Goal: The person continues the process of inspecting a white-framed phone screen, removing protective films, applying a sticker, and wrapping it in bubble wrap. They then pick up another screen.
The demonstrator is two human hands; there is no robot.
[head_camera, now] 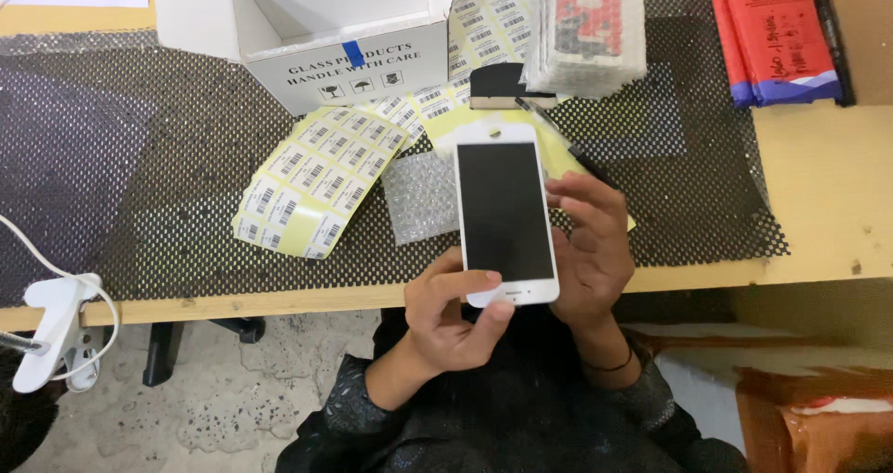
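White-framed, black-glass rectangular phone screen panel (pixel 505 214): held face-up above the near edge of the mesh-covered wooden desk (pixel 819 185); left hand (pixel 451 315) fingers pinch its bottom end; right hand (pixel 588 250) fingers clasp its right edge; best gripped by edges only, glass untouched.

A white phone screen (pixel 506 214) with a black glass face is held upright over the table edge. Behind it sit an open white box (pixel 349 59), yellow barcode label sheets (pixel 316 180), a bubble-wrapped pack (pixel 588 28) and red packets (pixel 777 31).
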